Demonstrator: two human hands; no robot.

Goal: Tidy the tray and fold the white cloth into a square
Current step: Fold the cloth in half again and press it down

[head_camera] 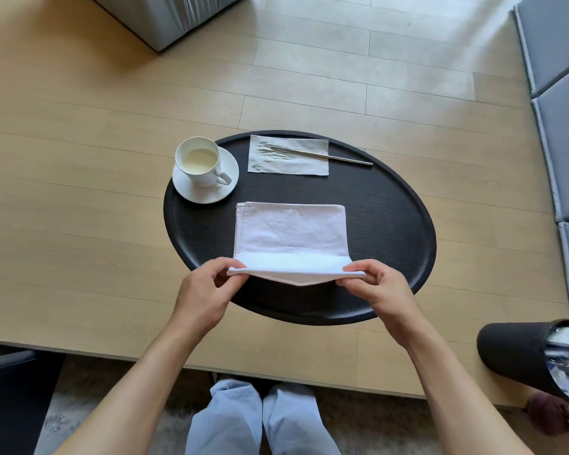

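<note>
My left hand (201,290) pinches the near-left corner of the white folded fabric cloth (291,234) | my right hand (376,289) pinches the near-right corner | near edge lifted, far part flat on the black oval wooden tray (391,205) | white cup (197,165) on saucer at tray's far left.

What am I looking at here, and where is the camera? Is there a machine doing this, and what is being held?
There is no machine. A person wears one camera on the head, looking down at their own arms. The left hand and right hand each pinch a near corner of the white cloth, lifting its near edge while the rest lies flat on a black oval tray. The tray sits on a pale wooden table. Also on the tray are a cup of pale liquid on a saucer, and a silvery packet with a thin metal utensil sticking out from under it.
</note>
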